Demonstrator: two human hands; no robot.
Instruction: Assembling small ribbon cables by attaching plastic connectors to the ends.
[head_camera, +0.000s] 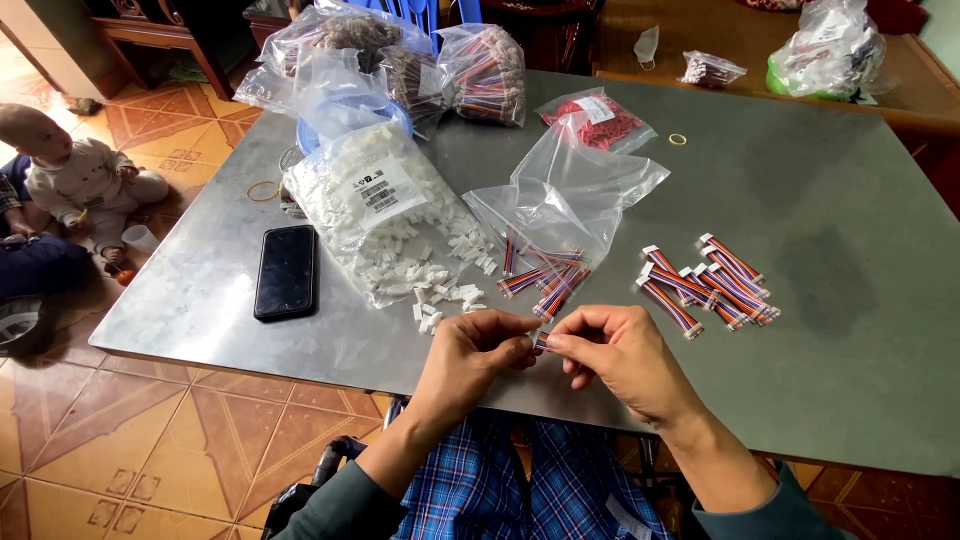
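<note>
My left hand (478, 352) and my right hand (618, 356) meet at the near edge of a grey metal table (830, 300). Between their fingertips they pinch a short bundle of coloured wires (541, 341); a small white connector seems to be at the left fingers, but it is mostly hidden. Just beyond the hands lie loose white plastic connectors (440, 300) spilling from an open clear bag (385, 215). More loose wire bundles (545, 275) spill from another clear bag (570, 195). To the right lies a group of wire bundles with white connectors fitted (705, 283).
A black phone (286, 271) lies face down at the left. Several bags of wire bundles (480, 70) and a bag of red parts (598, 122) stand at the back, with two rubber bands (264, 190). A small child (80, 180) sits on the tiled floor at the left.
</note>
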